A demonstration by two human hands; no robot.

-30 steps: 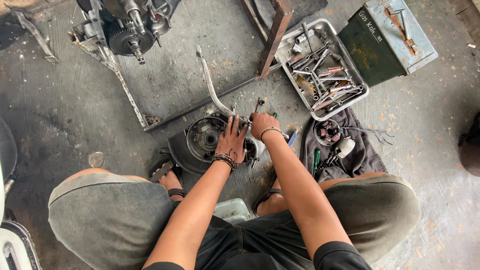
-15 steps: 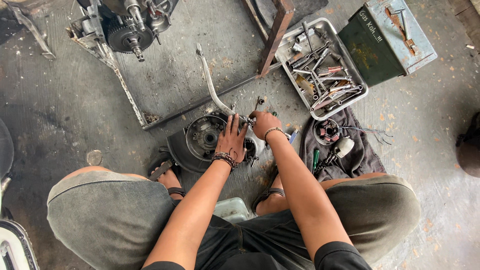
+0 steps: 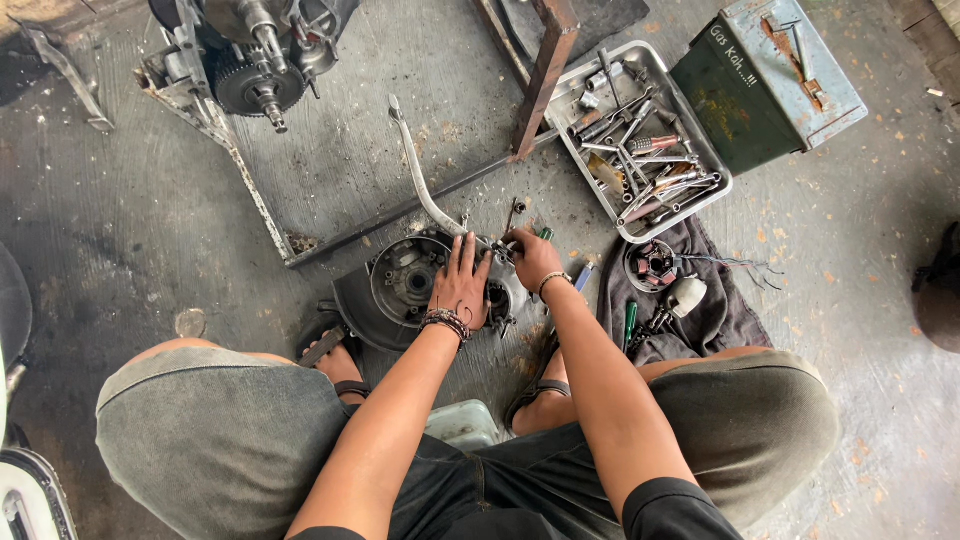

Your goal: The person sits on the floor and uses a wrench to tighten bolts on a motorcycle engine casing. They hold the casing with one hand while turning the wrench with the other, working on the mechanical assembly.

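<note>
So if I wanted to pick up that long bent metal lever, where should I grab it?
Probably the bare upper shaft of the lever, coming from above. It lies flat on the floor, curving up and away from the engine cover, and that stretch is free. Its lower end runs in by the left hand and right hand, so there is little room there.

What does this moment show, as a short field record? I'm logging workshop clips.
setting: concrete floor, person squatting
left hand: flat on the engine cover
right hand: gripping a small part at the cover's edge, which part unclear
lever: curved, rising from the cover
tray: full of tools
cloth: holds a wired coil part
green box: beside tray
</note>
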